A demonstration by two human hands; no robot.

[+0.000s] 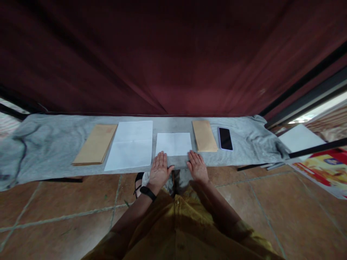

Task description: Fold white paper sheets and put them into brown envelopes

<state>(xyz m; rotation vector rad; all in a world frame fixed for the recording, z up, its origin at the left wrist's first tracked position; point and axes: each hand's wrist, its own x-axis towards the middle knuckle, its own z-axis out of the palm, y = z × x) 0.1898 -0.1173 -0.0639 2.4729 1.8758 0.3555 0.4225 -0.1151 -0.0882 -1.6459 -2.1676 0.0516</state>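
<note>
My left hand point(159, 168) lies flat with fingers stretched out on the near edge of a grey cloth point(48, 144), at the bottom left corner of a folded white paper point(174, 143). My right hand point(197, 166) lies flat the same way at the paper's bottom right corner. Both hands hold nothing. A black band is on my left wrist. Left of the folded paper is a larger white sheet point(131, 144) with a crease across it.
A stack of brown envelopes point(95, 143) lies at the left and one brown envelope point(204, 135) at the right, with a black phone point(225, 138) beside it. A dark red curtain point(162, 54) hangs behind. Coloured printed boards point(325, 169) lie on the tiled floor at right.
</note>
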